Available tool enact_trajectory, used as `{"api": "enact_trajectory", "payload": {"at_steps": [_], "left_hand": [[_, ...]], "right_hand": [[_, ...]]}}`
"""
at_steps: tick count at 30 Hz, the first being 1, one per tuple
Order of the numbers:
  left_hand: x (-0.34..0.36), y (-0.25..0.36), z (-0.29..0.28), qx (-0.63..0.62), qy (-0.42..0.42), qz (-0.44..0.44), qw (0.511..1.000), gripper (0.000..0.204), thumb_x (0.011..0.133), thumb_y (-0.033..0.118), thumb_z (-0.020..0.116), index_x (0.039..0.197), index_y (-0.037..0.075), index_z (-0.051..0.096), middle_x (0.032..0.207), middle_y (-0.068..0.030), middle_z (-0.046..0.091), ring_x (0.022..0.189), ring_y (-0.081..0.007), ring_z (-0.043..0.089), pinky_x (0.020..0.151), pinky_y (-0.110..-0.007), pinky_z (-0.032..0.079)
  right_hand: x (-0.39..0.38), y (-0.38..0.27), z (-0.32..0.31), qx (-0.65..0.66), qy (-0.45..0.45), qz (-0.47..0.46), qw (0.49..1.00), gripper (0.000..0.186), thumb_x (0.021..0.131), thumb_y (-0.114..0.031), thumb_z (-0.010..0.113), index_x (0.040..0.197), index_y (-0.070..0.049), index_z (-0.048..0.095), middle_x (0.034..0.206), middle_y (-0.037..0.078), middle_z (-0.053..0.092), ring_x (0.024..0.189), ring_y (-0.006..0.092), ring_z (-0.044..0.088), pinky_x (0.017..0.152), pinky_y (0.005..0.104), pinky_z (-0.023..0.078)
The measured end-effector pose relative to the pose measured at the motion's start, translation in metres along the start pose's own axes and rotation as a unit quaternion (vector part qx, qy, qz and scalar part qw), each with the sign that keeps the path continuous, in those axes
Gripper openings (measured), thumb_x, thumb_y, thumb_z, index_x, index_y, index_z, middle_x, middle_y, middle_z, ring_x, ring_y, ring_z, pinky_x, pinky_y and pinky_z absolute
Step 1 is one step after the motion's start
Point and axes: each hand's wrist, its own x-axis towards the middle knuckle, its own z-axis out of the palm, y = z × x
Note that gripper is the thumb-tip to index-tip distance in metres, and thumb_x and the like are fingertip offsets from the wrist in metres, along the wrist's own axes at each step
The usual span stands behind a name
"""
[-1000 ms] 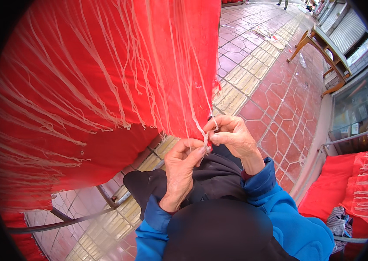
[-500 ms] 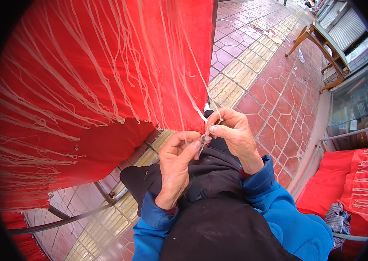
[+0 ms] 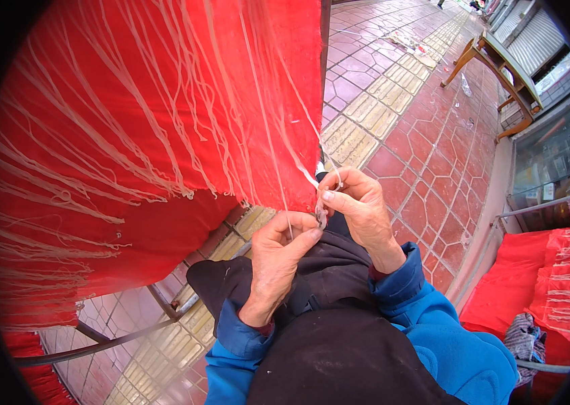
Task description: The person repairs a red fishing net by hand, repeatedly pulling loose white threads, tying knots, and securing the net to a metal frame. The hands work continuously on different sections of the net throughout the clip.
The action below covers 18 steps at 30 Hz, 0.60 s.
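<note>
A red cloth (image 3: 271, 135) hangs in front of me, with long whitish fringe threads (image 3: 170, 128) trailing over it. At its lower right corner, one gathered thread bundle (image 3: 306, 174) runs down into my fingers. My right hand (image 3: 364, 214) pinches this bundle between thumb and forefinger, and a loose thread passes beside the fingertips. Just below and to the left, my left hand (image 3: 277, 250) is closed in a pinch at the bundle's lower end. A small greyish knot or twist shows between the two hands; its details are too small to tell.
Below the cloth at left runs a dark metal frame (image 3: 106, 343). On the right lie another fringed red cloth (image 3: 511, 270) and a patterned grey rag (image 3: 524, 341). A wooden table (image 3: 501, 64) stands farther off on the red and yellow tiled pavement (image 3: 426, 155), near a glass case (image 3: 558, 162).
My left hand has shifted slightly down and right, turning a little, and more of the bundle's end shows between the hands. The right hand has barely moved.
</note>
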Motion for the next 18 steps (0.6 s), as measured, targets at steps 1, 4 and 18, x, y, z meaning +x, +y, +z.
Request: {"api": "enact_trajectory", "payload": {"at_steps": [1, 4, 18], "left_hand": [[0.000, 0.000, 0.000, -0.009, -0.003, 0.002, 1.000, 0.011, 0.080, -0.003, 0.067, 0.090, 0.000, 0.063, 0.076, 0.0010, 0.059, 0.061, -0.0034, 0.049, 0.053, -0.017, 0.036], [0.000, 0.000, -0.003, -0.021, -0.008, -0.012, 1.000, 0.013, 0.082, -0.003, 0.066, 0.095, 0.000, 0.064, 0.079, 0.0013, 0.060, 0.064, -0.0031, 0.050, 0.057, -0.017, 0.037], [-0.004, -0.001, -0.032, -0.075, 0.017, -0.023, 0.997, 0.012, 0.085, 0.004, 0.065, 0.096, -0.001, 0.066, 0.076, -0.0018, 0.061, 0.061, -0.0060, 0.049, 0.055, -0.019, 0.036]], "right_hand": [[0.000, 0.001, 0.000, -0.012, 0.011, 0.005, 1.000, 0.006, 0.087, -0.002, 0.059, 0.093, -0.001, 0.059, 0.078, 0.004, 0.062, 0.069, 0.0093, 0.060, 0.062, 0.0224, 0.048], [0.001, 0.005, -0.002, 0.009, 0.008, -0.001, 1.000, 0.006, 0.088, -0.004, 0.058, 0.094, -0.002, 0.060, 0.078, 0.004, 0.062, 0.069, 0.0086, 0.059, 0.062, 0.0216, 0.046], [0.004, 0.007, -0.018, 0.067, 0.060, -0.072, 0.993, 0.007, 0.089, -0.002, 0.054, 0.095, 0.001, 0.057, 0.080, 0.011, 0.063, 0.070, 0.0143, 0.060, 0.062, 0.0256, 0.047]]}}
